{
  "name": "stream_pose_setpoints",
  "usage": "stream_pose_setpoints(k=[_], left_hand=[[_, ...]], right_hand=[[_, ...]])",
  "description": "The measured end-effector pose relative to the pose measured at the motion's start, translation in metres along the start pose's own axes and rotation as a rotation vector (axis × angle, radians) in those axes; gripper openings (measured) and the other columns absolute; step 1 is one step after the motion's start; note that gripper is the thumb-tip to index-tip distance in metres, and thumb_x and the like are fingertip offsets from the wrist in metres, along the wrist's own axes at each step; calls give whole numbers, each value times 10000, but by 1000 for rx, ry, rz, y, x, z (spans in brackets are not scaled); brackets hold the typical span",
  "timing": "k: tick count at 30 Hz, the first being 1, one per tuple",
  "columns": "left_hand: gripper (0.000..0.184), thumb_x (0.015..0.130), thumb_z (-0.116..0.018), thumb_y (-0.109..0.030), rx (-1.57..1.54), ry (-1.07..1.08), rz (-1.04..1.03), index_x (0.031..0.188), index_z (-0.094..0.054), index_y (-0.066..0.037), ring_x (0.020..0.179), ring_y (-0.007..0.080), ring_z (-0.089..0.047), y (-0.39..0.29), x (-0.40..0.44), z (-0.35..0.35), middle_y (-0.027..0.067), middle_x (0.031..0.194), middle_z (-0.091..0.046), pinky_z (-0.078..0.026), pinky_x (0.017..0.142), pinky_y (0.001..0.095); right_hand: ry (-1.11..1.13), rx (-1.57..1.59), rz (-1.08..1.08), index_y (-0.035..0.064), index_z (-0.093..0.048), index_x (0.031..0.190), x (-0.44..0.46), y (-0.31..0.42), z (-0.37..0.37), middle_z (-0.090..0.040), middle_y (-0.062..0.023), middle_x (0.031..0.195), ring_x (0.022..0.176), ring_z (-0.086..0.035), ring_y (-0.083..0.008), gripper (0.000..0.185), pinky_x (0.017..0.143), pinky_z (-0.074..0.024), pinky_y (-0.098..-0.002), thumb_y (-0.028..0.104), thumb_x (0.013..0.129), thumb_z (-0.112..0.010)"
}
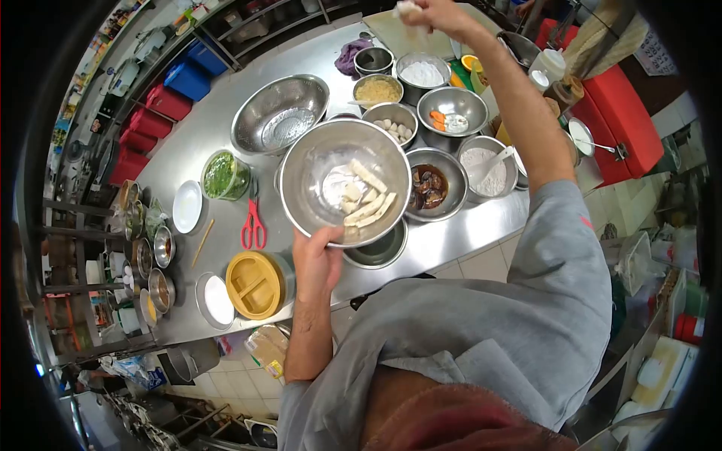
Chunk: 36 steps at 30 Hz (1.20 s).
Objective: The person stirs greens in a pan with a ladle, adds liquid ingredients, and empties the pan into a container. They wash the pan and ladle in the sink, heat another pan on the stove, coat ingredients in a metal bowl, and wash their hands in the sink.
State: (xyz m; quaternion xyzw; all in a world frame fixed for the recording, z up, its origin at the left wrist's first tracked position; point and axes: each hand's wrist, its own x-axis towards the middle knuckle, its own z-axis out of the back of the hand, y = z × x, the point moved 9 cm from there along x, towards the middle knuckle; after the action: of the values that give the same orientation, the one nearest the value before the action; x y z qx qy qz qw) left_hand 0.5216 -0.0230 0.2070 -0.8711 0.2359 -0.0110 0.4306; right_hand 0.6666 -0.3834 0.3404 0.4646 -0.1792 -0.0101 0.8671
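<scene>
My left hand (317,259) grips the near rim of a large steel mixing bowl (301,161), tilted toward me above the table. Several pale sticks and chunks of food (368,207) lie in its lower right side. At the top of the view, my right hand (440,16) is closed on something white and soft-looking (408,9), its kind unclear, over a pale board (391,34). Beneath that arm stand a bowl of white powder (421,74) and a bowl with orange pieces (470,105). Dark pieces in brown liquid (429,186) fill another bowl.
A steel colander (252,113), red-handled scissors (253,229), a tub of chopped greens (226,174) and a yellow-lidded container (256,286) stand on the steel table (169,218). A bowl of powder with a white spoon (492,173) is at right, near a red box (624,113).
</scene>
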Motion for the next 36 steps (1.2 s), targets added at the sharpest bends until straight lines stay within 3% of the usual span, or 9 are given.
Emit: stream_pose_setpoints(k=[1,11,14,16,22,26,28,31,36], left_hand=[[593,671,-478,122,18,-45,-20,1231,-342,-20,1063,244,-488,-2,-1,6,125,1160,-472,-414,905,366],[537,665,-503,98,83,-286,-117,1185,-398,13,988,235,-525,-39,-8,39,123,1099,-511,-437,861,363],[515,673,-500,88,70,-307,-151,1175,-406,21,984,234,-528,-44,-7,44,129,1095,-512,-455,841,368],[510,675,-495,85,83,-323,-147,1173,-409,21,979,240,-533,-46,-9,43,133,1095,-512,-466,833,376],[482,670,-509,75,103,-337,-153,1145,-442,38,1017,252,-522,-47,-11,45,136,1112,-520,-428,896,392],[493,670,-509,75,100,-346,-161,1156,-429,44,1029,253,-518,-46,-11,47,142,1116,-517,-426,900,394],[506,668,-506,77,87,-339,-165,1165,-416,53,1030,264,-520,-46,-10,45,151,1116,-514,-435,894,409],[551,662,-479,84,105,-318,-144,1200,-376,26,1023,253,-512,-42,-8,48,142,1136,-488,-445,878,374],[556,662,-480,84,93,-326,-167,1204,-373,25,1035,252,-504,-46,-8,43,144,1141,-484,-434,888,371]], right_hand=[[111,-73,-23,63,-608,929,20,-52,-7,-582,-7,745,646,-523,-77,233,535,-418,-233,103,699,-617],[161,-171,-205,39,-627,868,29,-173,-35,-561,-14,647,505,-466,-75,207,395,-364,-230,81,667,-603],[171,-235,-216,31,-632,880,32,-187,-40,-601,-63,663,531,-529,-128,214,441,-420,-280,79,675,-597],[102,-554,-79,31,-638,874,36,-187,-39,-635,-127,726,611,-599,-214,204,551,-473,-338,88,682,-600],[-78,-595,-95,65,-656,876,29,-165,-27,-635,-168,842,831,-608,-300,206,726,-474,-372,90,683,-588],[-64,-585,-83,48,-645,850,31,-184,-29,-628,-178,822,832,-600,-317,195,722,-472,-382,74,675,-562],[-170,-506,-29,23,-580,730,30,-184,-25,-612,-152,713,703,-596,-307,136,607,-457,-379,86,626,-642],[-89,-564,-130,-18,-612,766,23,-185,-34,-609,-224,784,780,-594,-369,153,730,-459,-437,44,657,-525],[-73,-575,-112,-37,-617,721,26,-187,-34,-602,-244,758,767,-600,-365,138,717,-469,-425,53,676,-522]])
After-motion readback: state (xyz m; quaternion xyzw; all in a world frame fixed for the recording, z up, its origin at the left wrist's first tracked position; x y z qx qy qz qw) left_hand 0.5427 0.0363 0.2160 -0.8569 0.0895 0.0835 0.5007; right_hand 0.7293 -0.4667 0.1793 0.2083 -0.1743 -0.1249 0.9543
